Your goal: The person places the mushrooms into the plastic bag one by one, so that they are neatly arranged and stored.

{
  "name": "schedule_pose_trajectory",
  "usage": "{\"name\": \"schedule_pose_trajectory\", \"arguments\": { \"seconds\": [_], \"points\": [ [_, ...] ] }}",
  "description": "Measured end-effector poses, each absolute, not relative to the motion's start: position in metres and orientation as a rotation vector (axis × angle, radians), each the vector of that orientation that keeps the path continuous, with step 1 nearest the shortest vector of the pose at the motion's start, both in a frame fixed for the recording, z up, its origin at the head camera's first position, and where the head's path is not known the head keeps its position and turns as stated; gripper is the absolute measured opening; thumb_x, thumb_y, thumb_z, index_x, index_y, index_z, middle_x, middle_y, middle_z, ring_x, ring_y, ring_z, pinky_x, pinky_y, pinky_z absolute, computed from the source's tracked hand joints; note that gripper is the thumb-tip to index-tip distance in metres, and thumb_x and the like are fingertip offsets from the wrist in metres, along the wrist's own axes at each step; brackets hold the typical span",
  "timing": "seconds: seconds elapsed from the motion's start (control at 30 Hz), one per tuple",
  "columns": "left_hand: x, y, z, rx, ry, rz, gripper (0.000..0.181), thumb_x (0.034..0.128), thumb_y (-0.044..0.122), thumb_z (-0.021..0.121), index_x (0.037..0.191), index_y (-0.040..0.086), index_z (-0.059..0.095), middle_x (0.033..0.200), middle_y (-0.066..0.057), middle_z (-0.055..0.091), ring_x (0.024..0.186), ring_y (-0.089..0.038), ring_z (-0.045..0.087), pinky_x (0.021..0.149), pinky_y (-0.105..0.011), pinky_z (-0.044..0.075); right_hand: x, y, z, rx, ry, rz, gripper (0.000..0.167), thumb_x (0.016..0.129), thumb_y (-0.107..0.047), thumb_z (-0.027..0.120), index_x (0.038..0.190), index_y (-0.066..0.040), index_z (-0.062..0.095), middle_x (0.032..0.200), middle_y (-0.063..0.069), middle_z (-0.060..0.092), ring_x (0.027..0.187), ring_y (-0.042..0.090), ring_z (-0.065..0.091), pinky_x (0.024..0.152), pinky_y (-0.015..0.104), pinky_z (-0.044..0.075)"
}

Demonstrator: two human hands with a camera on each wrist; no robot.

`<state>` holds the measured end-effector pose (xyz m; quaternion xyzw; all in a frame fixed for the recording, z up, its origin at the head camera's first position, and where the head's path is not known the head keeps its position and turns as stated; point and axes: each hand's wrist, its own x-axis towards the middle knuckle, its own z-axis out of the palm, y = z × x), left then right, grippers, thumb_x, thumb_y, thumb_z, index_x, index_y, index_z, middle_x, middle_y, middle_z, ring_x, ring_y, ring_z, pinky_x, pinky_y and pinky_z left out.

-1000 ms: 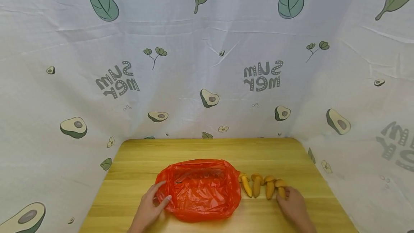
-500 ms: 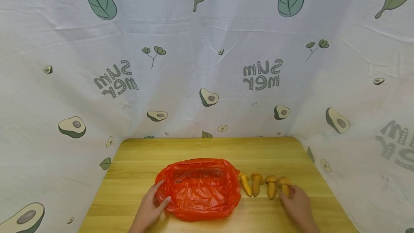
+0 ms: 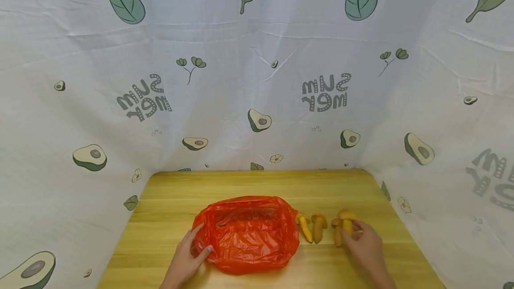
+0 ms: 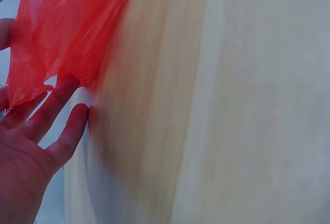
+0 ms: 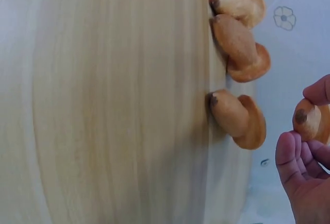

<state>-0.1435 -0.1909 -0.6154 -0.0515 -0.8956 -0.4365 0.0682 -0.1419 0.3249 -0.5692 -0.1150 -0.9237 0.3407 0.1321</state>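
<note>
A red plastic bag stands with its mouth spread wide on the wooden table. My left hand holds its left side, thumb and fingers spread on it; in the left wrist view the fingertips touch the hanging plastic. My right hand pinches a mushroom by the stem, raised above the table. Just left of it, partly covered, lies another mushroom. Two more, a brown mushroom and a yellower mushroom, lie nearer the bag. The right wrist view shows the held mushroom between thumb and fingers.
The pale wooden table reaches back to a white cloth printed with leaves and avocados. More of this cloth hangs along both sides. The lying mushrooms form a row right of the bag.
My right hand first shifts slightly right with the rightmost mushroom, then lifts it and brings it left over its neighbour. The left hand and bag stay in place.
</note>
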Motion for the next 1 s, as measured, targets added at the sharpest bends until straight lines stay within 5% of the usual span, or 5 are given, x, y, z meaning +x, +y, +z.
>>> {"name": "schedule_pose_trajectory", "arguments": {
  "seconds": [0.47, 1.0],
  "points": [
    [-0.142, -0.189, -0.616, -0.142, -2.707, -1.365, 0.079, 0.0904, 0.039, 0.079, 0.156, 0.013, 0.044, 0.152, -0.018, 0.053, 0.136, -0.039, 0.056, 0.111, -0.058, 0.047, -0.147, 0.292, -0.547, -0.297, -2.58, 1.129, 0.045, 0.083, -0.016, 0.084, 0.118, 0.008, 0.069, 0.101, 0.017, 0.072, 0.07, 0.001, 0.059, 0.058, 0.017, 0.052],
    [-0.141, -0.187, -0.62, -0.174, -2.682, -1.294, 0.078, 0.0907, 0.04, 0.079, 0.155, 0.011, 0.046, 0.153, -0.017, 0.052, 0.137, -0.036, 0.055, 0.109, -0.057, 0.049, -0.156, 0.243, -0.528, -0.239, -2.577, 1.305, 0.045, 0.083, -0.015, 0.086, 0.12, 0.005, 0.07, 0.102, 0.015, 0.07, 0.072, 0.005, 0.06, 0.06, 0.018, 0.054]
  ]
}}
